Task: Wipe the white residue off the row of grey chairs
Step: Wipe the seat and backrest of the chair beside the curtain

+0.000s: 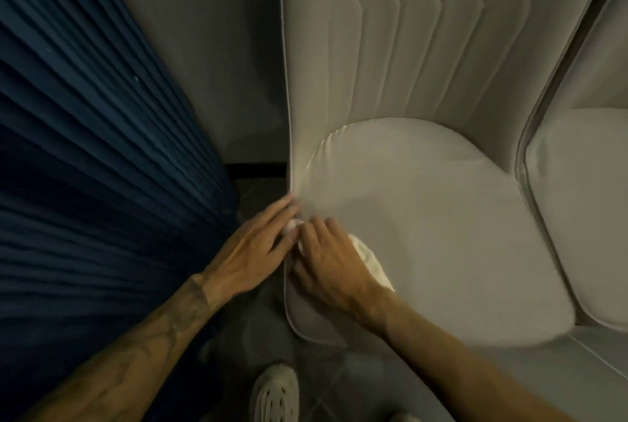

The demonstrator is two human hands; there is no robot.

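A white shoe (273, 394) stands on the dark floor (339, 387). The right hand (331, 265) curls over a white cloth (372, 263) and presses it on the grey chair (441, 234) seat's front corner. The left hand (253, 245), fingers straight, touches the seat's edge. A second chair (584, 218) stands just beside it, and a blue curtain (85, 150) hangs on the left.

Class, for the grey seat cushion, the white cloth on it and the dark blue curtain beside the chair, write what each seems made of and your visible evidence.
Seat cushion: woven or velvety upholstery fabric, matte, with piped seams; exact weave unclear.
White cloth: soft, crumpled textile or paper wipe; too blurred to tell.
Curtain: pleated fabric with faint sheen, perhaps velvet.
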